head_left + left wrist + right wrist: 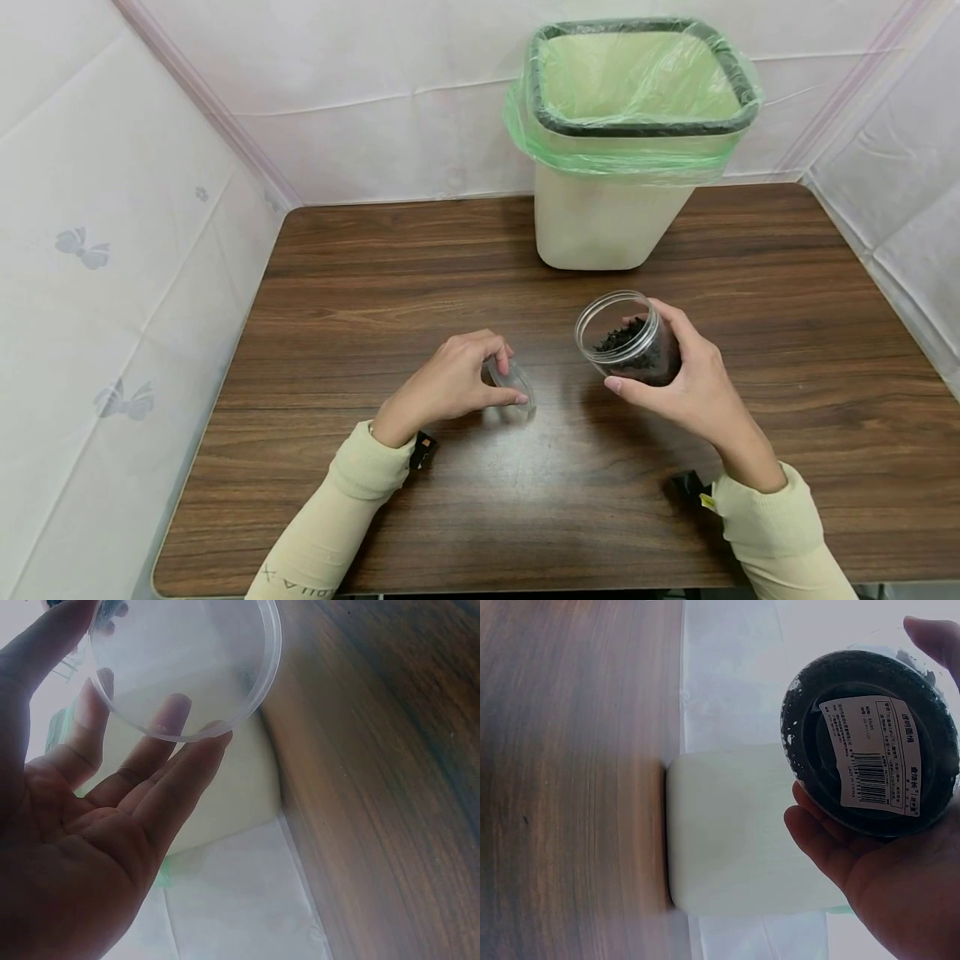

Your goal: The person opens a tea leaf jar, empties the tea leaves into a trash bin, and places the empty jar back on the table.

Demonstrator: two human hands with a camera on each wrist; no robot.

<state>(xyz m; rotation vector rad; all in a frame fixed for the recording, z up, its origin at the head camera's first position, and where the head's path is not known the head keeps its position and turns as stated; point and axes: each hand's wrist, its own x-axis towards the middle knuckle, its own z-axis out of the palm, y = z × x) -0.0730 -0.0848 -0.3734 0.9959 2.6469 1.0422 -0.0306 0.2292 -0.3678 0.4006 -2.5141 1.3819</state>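
The right hand (697,379) was clamped round a clear jar (663,358), tilted with its open mouth turned leftward, dark bits (624,338) inside and a printed label (874,757) on its base. The left hand (461,375) pinched a clear lid (187,667) by its rim, apart from the jar. Both were over the brown bench (337,333), where a cream bin (600,221) with a green liner (630,162) stood beyond.
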